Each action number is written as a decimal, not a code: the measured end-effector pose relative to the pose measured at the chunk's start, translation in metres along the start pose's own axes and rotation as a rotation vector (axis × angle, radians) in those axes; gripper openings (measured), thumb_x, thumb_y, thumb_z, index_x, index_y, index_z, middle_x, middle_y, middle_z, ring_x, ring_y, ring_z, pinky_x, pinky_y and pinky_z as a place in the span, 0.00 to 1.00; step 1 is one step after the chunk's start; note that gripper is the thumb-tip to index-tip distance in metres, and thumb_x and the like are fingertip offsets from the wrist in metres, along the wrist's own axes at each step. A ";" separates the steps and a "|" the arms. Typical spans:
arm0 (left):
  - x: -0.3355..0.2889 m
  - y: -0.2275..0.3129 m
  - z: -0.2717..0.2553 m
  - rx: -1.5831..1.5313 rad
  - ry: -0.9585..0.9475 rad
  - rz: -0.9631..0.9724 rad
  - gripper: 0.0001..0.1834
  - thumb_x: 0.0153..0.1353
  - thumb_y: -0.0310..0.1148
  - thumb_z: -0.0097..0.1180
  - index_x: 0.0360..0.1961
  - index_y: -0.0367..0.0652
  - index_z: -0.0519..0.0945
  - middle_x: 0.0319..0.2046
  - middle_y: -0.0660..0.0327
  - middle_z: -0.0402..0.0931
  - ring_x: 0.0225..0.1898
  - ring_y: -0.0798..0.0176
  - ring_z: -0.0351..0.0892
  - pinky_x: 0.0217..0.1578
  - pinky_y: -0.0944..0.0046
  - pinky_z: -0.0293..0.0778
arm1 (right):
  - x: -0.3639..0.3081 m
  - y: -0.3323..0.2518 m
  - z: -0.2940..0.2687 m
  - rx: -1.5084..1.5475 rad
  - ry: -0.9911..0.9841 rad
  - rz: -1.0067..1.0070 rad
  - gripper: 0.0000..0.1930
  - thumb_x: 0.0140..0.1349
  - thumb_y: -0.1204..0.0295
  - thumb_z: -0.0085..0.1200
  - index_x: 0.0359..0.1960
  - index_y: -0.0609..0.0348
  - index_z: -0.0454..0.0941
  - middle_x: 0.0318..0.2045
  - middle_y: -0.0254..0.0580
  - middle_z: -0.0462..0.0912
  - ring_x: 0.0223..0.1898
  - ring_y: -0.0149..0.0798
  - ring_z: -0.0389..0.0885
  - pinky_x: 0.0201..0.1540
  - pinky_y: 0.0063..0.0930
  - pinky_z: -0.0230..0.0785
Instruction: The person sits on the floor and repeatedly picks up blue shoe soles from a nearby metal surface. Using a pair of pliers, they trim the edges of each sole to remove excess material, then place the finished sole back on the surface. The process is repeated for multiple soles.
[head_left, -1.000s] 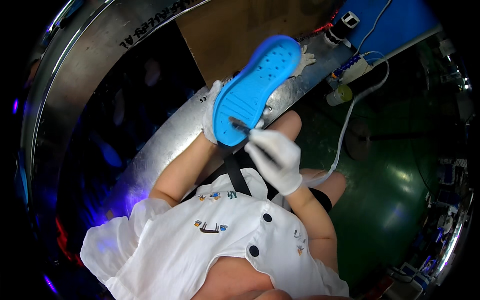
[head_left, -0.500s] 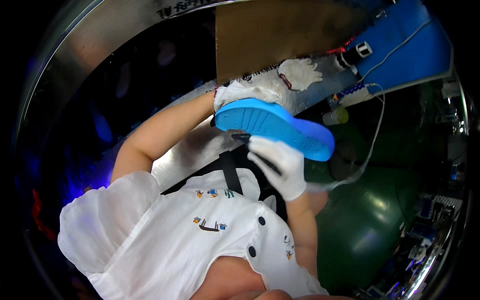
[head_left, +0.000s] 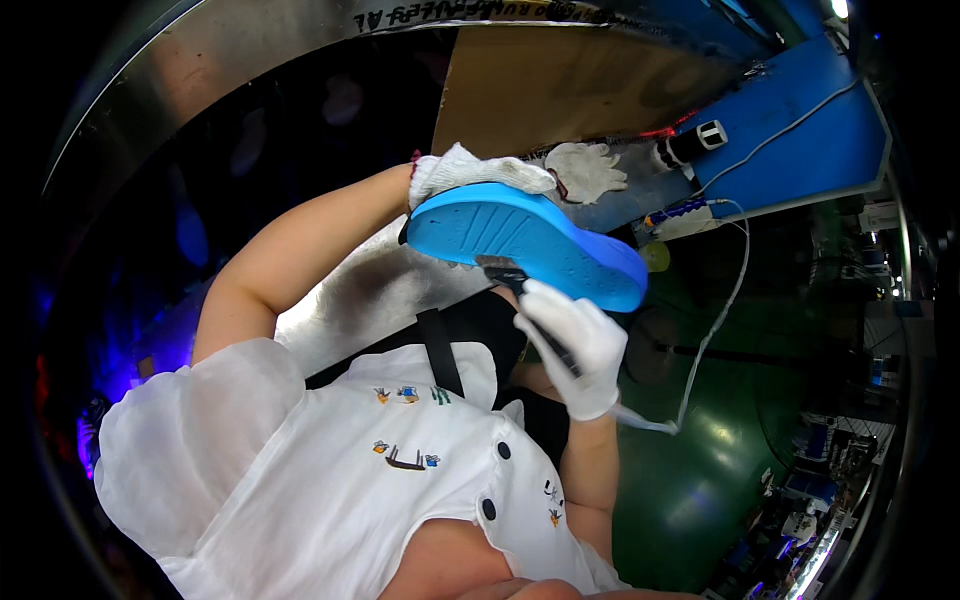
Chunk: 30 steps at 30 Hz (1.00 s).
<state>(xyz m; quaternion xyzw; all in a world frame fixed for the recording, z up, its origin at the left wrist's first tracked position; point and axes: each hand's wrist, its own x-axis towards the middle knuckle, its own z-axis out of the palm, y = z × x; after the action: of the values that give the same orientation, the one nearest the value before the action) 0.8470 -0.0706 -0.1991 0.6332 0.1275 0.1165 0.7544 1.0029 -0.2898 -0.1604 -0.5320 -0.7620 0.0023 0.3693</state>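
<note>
My left hand (head_left: 480, 174), in a white knit glove, grips a blue shoe sole (head_left: 530, 235) from its far side. The sole is tilted, with its grooved and dotted face showing; a small black piece pokes out at its left end. Those left fingers are partly hidden behind the sole. In a white glove too, my right hand (head_left: 590, 355) is closed around the black handle of a brush (head_left: 503, 269). The brush's dark tip is at the near edge of the sole. A clear tube (head_left: 645, 422) trails away from behind the right hand.
Behind the sole a spare white glove (head_left: 588, 170) lies on the metal bench (head_left: 345, 280), near a black-and-white cylinder (head_left: 695, 145). A brown board (head_left: 560, 85) stands at the back, beside a blue panel (head_left: 800, 130). Below right is green floor (head_left: 700, 500).
The brush tip has come up against the near edge of the sole. The sole and both hands appear slightly shifted, partly because the whole view has turned.
</note>
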 end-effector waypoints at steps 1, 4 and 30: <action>-0.002 0.003 -0.002 0.088 -0.032 0.043 0.22 0.66 0.42 0.53 0.58 0.43 0.77 0.52 0.56 0.78 0.51 0.62 0.79 0.54 0.63 0.75 | -0.002 -0.010 -0.004 -0.128 -0.094 -0.052 0.14 0.45 0.73 0.64 0.37 0.51 0.84 0.42 0.37 0.86 0.23 0.35 0.77 0.25 0.26 0.72; -0.003 0.006 -0.002 0.068 0.042 -0.055 0.23 0.69 0.44 0.48 0.61 0.45 0.74 0.57 0.56 0.74 0.55 0.62 0.76 0.58 0.62 0.72 | -0.004 -0.013 -0.011 -0.042 -0.036 -0.073 0.16 0.45 0.73 0.63 0.39 0.50 0.84 0.42 0.37 0.86 0.21 0.36 0.76 0.24 0.25 0.71; -0.205 0.159 0.011 -0.288 0.861 0.860 0.27 0.69 0.50 0.48 0.53 0.34 0.72 0.46 0.53 0.75 0.40 0.61 0.77 0.32 0.66 0.76 | -0.013 -0.009 0.024 0.595 0.272 0.114 0.13 0.51 0.79 0.67 0.38 0.68 0.78 0.36 0.53 0.85 0.34 0.43 0.85 0.39 0.27 0.77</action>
<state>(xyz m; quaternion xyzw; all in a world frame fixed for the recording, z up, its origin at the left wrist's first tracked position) 0.6557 -0.1224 -0.0312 0.4163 0.1366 0.6705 0.5987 0.9842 -0.2946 -0.1821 -0.4381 -0.6404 0.1743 0.6063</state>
